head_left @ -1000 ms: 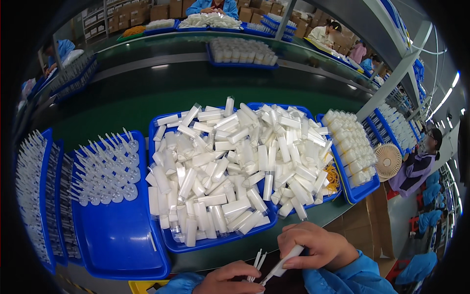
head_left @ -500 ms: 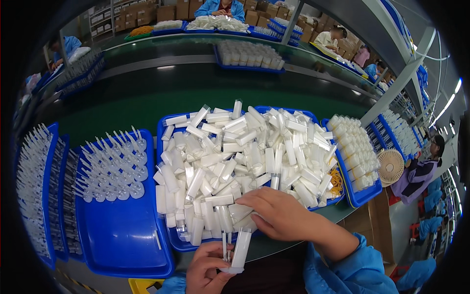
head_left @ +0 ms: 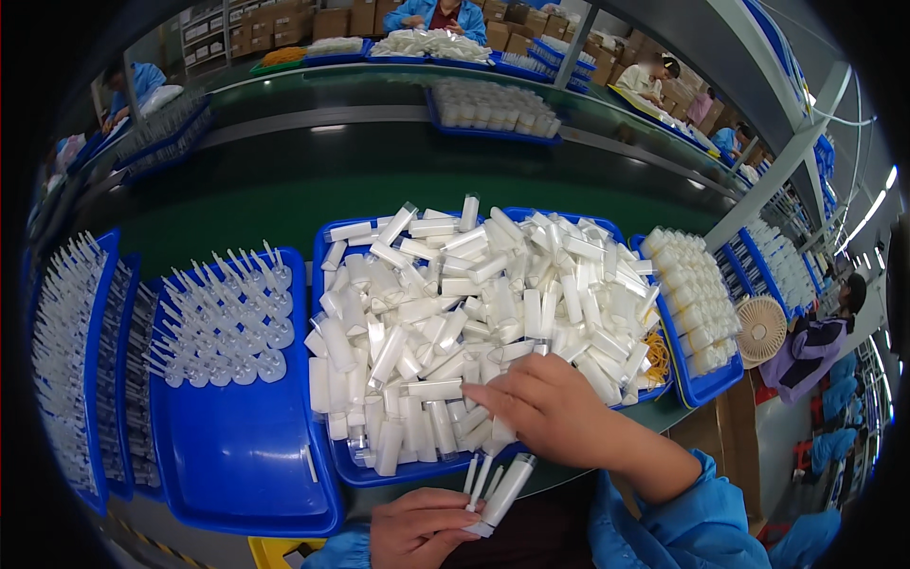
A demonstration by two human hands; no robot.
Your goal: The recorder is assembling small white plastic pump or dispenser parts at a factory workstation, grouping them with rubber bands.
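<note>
Low in front of me, my left hand (head_left: 422,526) pinches the white base of a part. Several thin white rods (head_left: 482,482) stand up from it, beside a clear tube with a white insert (head_left: 510,488), which leans to the right. My right hand (head_left: 545,403) hovers palm down at the front of a large heap of similar white tubes (head_left: 427,303), its fingers spread and reaching left among them. The tubes directly under the palm are hidden. The heap fills two blue trays (head_left: 355,471) side by side.
Left is a blue tray (head_left: 237,465) with upright thin-stemmed clear pieces (head_left: 227,322); more filled trays (head_left: 71,370) stand beyond it. On the right are a tray of white cups (head_left: 692,294), orange rubber bands (head_left: 656,358) and a round fan (head_left: 761,330). People work across the green belt (head_left: 265,204).
My left hand has moved slightly right with the part, and its tube now tilts more to the right. My right hand has shifted a little to the right. The whole view has shifted slightly.
</note>
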